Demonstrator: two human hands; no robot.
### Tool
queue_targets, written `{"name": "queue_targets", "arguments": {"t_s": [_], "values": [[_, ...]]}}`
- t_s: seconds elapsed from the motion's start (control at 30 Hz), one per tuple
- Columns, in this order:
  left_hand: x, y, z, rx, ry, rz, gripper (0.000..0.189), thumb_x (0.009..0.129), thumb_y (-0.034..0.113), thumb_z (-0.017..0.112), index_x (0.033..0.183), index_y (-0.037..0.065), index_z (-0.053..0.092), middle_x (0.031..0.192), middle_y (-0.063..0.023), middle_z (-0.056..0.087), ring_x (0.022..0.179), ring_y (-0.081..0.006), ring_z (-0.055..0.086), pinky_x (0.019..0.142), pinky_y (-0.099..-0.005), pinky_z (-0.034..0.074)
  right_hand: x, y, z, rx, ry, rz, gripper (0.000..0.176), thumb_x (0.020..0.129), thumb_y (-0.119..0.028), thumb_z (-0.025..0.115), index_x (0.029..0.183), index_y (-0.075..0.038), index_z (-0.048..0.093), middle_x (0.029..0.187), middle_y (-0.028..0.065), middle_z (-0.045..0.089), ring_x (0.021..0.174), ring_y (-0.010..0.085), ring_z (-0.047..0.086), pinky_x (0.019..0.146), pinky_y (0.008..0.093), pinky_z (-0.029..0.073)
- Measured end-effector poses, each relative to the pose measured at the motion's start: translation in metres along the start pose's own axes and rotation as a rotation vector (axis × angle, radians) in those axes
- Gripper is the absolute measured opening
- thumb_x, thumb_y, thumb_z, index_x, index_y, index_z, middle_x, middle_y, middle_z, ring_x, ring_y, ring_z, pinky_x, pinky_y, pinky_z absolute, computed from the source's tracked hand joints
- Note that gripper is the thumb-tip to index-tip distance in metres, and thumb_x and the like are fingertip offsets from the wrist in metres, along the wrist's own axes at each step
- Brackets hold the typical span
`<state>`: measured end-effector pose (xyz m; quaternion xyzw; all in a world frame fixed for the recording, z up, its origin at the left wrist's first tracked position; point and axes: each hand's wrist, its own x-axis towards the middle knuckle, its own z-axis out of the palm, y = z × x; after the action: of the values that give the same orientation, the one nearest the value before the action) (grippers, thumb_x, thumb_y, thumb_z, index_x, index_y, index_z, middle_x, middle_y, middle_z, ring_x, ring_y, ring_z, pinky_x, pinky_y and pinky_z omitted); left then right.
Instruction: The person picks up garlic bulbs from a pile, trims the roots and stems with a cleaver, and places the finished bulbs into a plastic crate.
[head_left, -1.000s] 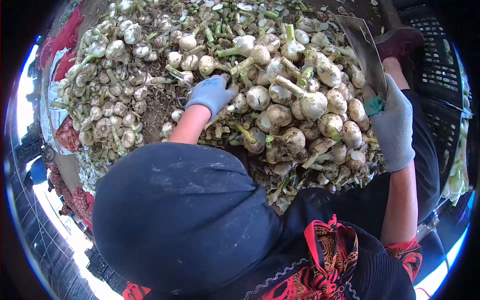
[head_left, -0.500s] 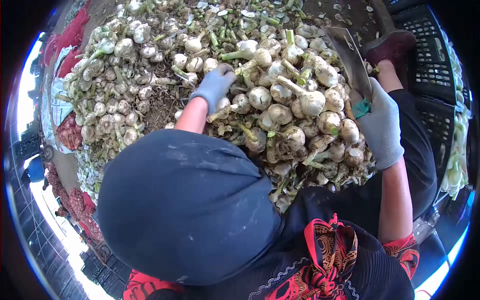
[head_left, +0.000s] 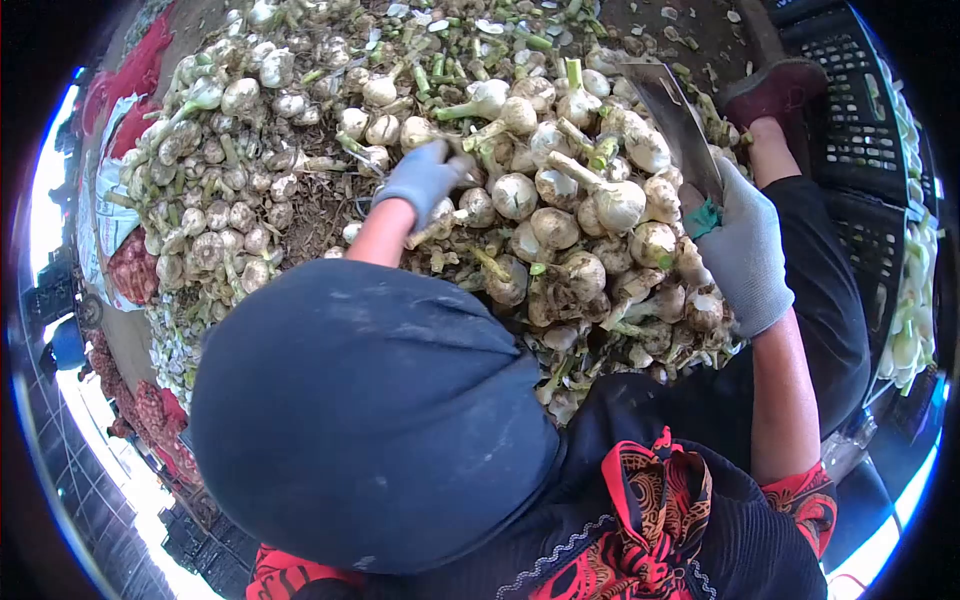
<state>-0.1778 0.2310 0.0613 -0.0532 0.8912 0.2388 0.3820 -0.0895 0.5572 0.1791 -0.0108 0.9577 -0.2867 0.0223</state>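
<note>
Garlic pile [head_left: 619, 206] lies under left hand [head_left: 418, 185], but I cannot tell its grip. Right hand [head_left: 745, 255] is closed on wide knife [head_left: 684, 125].

You had soft, fairly bright light over the round, soil-streaked white bulbs [head_left: 620, 206], with dark shadows in the gaps between them. Harsh white glare burned out patches along the left and lower-right edges. The wide lens bowed the black plastic crate with slotted sides [head_left: 858, 122], blue fringing rimmed your view, and the corners fell to black
</note>
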Motion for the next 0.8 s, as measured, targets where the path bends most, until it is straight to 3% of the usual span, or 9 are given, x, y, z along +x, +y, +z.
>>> {"name": "queue_targets", "arguments": {"t_s": [0.03, 0.1, 0.17, 0.33, 0.43, 0.5, 0.57, 0.63, 0.8], "values": [[0.002, -0.013, 0.002, -0.127, 0.103, 0.066, 0.045, 0.097, 0.037, 0.054, 0.123, 0.002, 0.063, 0.120, -0.0168, 0.068, 0.104, -0.0245, 0.066, 0.098, -0.0357, 0.049, -0.001, 0.004, -0.001, -0.009, 0.003, -0.004, 0.022, 0.089, -0.016, 0.066, 0.105, -0.002, 0.060, 0.087, 0.0222, 0.065, 0.086, 0.0393, 0.066, 0.072, 0.0444, 0.050], [0.000, -0.035, -0.007, -0.853, -0.062, 0.252, 0.041, 0.100, 0.036, 0.053, 0.116, 0.000, 0.064, 0.111, -0.0115, 0.071, 0.099, -0.0186, 0.066, 0.093, -0.0330, 0.051, -0.004, 0.010, 0.001, -0.019, 0.004, -0.006, 0.023, 0.088, -0.016, 0.066, 0.106, -0.002, 0.060, 0.087, 0.0223, 0.065, 0.086, 0.0395, 0.066, 0.072, 0.0442, 0.050], [-0.010, -0.052, -0.014, -1.166, -0.050, 0.258, 0.042, 0.103, 0.037, 0.046, 0.125, 0.002, 0.058, 0.113, -0.0089, 0.068, 0.105, -0.0178, 0.064, 0.091, -0.0328, 0.053, -0.001, 0.013, 0.002, -0.027, 0.008, -0.016, 0.023, 0.088, -0.016, 0.066, 0.106, -0.002, 0.060, 0.088, 0.0223, 0.066, 0.087, 0.0397, 0.066, 0.072, 0.0441, 0.051], [-0.028, -0.056, -0.016, -1.625, -0.004, 0.298, 0.037, 0.103, 0.037, 0.049, 0.118, 0.005, 0.060, 0.104, -0.0086, 0.068, 0.091, -0.0182, 0.068, 0.075, -0.0331, 0.060, 0.003, 0.007, 0.006, -0.077, -0.053, -0.010, 0.023, 0.089, -0.016, 0.065, 0.107, -0.003, 0.060, 0.089, 0.0223, 0.066, 0.086, 0.0397, 0.066, 0.073, 0.0460, 0.051], [-0.039, -0.047, -0.015, -1.465, 0.064, 0.285, 0.038, 0.103, 0.035, 0.049, 0.115, 0.002, 0.064, 0.106, -0.0117, 0.069, 0.086, -0.0179, 0.068, 0.075, -0.0284, 0.057, 0.003, -0.003, 0.009, -0.116, -0.077, -0.026, 0.019, 0.088, -0.015, 0.064, 0.103, -0.003, 0.059, 0.086, 0.0208, 0.065, 0.085, 0.0396, 0.066, 0.072, 0.0472, 0.050], [-0.057, -0.024, -0.021, -0.981, 0.171, 0.340, 0.036, 0.102, 0.033, 0.051, 0.113, 0.002, 0.065, 0.103, -0.0106, 0.069, 0.086, -0.0164, 0.067, 0.077, -0.0264, 0.056, 0.004, -0.014, 0.008, -0.195, -0.141, -0.030, 0.017, 0.087, -0.013, 0.064, 0.100, -0.004, 0.058, 0.084, 0.0194, 0.065, 0.084, 0.0396, 0.065, 0.071, 0.0480, 0.050], [-0.087, 0.020, -0.025, -0.785, 0.256, 0.328, 0.029, 0.099, 0.028, 0.056, 0.111, 0.004, 0.067, 0.097, -0.0070, 0.068, 0.087, -0.0134, 0.064, 0.078, -0.0235, 0.051, 0.009, -0.025, 0.015, -0.155, -0.038, -0.250, 0.017, 0.081, -0.010, 0.065, 0.095, -0.007, 0.056, 0.083, 0.0161, 0.063, 0.077, 0.0379, 0.065, 0.066, 0.0466, 0.050], [-0.086, 0.020, -0.027, -0.579, 0.142, 0.402, 0.029, 0.093, 0.027, 0.065, 0.106, 0.001, 0.068, 0.096, -0.0078, 0.070, 0.078, -0.0157, 0.064, 0.071, -0.0324, 0.053, 0.018, -0.046, 0.018, -0.195, -0.060, -0.361, 0.014, 0.081, -0.011, 0.064, 0.093, -0.009, 0.056, 0.080, 0.0135, 0.062, 0.075, 0.0348, 0.065, 0.064, 0.0445, 0.051], [-0.093, 0.020, -0.034, -0.158, 0.386, 0.653, 0.020, 0.089, 0.021, 0.068, 0.093, 0.001, 0.069, 0.084, -0.0127, 0.065, 0.073, -0.0239, 0.063, 0.065, -0.0353, 0.050, 0.034, -0.093, 0.032, -0.228, -0.036, -0.525, 0.011, 0.083, -0.012, 0.061, 0.094, -0.009, 0.057, 0.080, 0.0114, 0.063, 0.075, 0.0322, 0.066, 0.065, 0.0438, 0.052]]}}
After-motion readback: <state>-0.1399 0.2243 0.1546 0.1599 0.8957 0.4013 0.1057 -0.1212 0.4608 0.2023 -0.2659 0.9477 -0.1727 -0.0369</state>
